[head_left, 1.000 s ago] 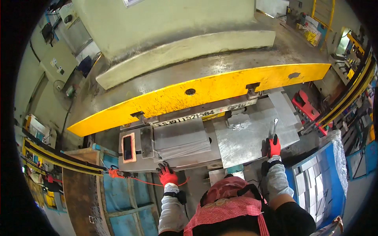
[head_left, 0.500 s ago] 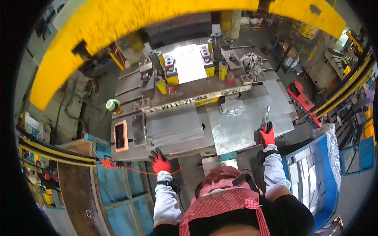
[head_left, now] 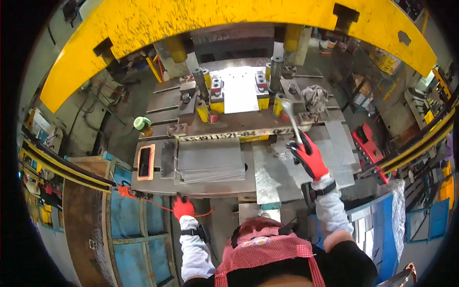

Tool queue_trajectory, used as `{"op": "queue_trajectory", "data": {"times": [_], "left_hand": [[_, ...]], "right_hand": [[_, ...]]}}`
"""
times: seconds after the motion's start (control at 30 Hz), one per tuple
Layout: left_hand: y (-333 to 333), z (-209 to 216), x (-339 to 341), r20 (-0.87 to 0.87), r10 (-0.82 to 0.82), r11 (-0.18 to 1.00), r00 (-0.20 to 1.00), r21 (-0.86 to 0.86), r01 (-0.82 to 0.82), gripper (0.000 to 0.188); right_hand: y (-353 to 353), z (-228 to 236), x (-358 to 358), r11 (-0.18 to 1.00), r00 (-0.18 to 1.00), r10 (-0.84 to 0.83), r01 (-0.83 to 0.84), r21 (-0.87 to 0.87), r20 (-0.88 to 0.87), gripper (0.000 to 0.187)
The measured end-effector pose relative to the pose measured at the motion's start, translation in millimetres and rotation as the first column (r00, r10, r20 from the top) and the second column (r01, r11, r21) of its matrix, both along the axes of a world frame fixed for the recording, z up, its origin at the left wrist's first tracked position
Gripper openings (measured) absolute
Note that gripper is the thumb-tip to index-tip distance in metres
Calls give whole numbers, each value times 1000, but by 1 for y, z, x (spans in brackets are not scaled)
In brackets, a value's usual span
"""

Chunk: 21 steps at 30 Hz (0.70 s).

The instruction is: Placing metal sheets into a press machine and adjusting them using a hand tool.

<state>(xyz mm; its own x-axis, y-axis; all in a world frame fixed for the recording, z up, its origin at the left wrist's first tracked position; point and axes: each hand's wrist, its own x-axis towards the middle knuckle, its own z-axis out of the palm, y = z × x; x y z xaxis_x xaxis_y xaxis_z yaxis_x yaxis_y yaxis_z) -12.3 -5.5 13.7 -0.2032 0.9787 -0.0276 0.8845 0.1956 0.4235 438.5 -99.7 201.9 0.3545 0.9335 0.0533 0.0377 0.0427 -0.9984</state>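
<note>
Silver hand tool rises at a slant from the clenched right hand, above the right half of a metal counter in a workshop. Red-gloved fingers close around its lower end, a grasp that leaves the rounded head free and pointing to the far side, probably to give the worker extra reach. Below it lies a broad, shiny sheet, with a small pile of metal pieces at its far side, partly behind the hand. The left hand, also gloved, is low at the counter's near edge, perhaps for balance; whether its fingers grasp anything cannot be told.

Grey sheets sit stacked left of center, nearly flush, likely to keep them within easy reach. A dark plate just beside their left side may serve as a stop. Farther left lies an orange-edged frame, apart from the stack. On the far side, a bright sheet lies between yellow blocks, which appear to locate it, beneath a yellow beam.
</note>
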Motion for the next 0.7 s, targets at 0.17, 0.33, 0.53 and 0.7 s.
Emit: {"op": "queue_trajectory", "data": {"times": [0.17, 0.33, 0.53, 0.7], "left_hand": [[0, 107, 107, 347, -301, 837, 888, 542, 73, 50], [77, 137, 257, 989, 70, 895, -129, -5, 445, 45], [155, 127, 321, 733, 337, 806, -590, 99, 584, 40], [164, 106, 318, 926, -113, 896, -360, 252, 367, 29]], "right_hand": [[143, 22, 22, 951, 950, 305, -299, 84, -71, 22], [234, -12, 75, 883, 901, 389, -424, 200, 189, 14], [131, 17, 37, 928, 965, 251, -262, 266, 75, 18], [-7, -53, 54, 997, 954, 74, -62, 51, -291, 43]]}}
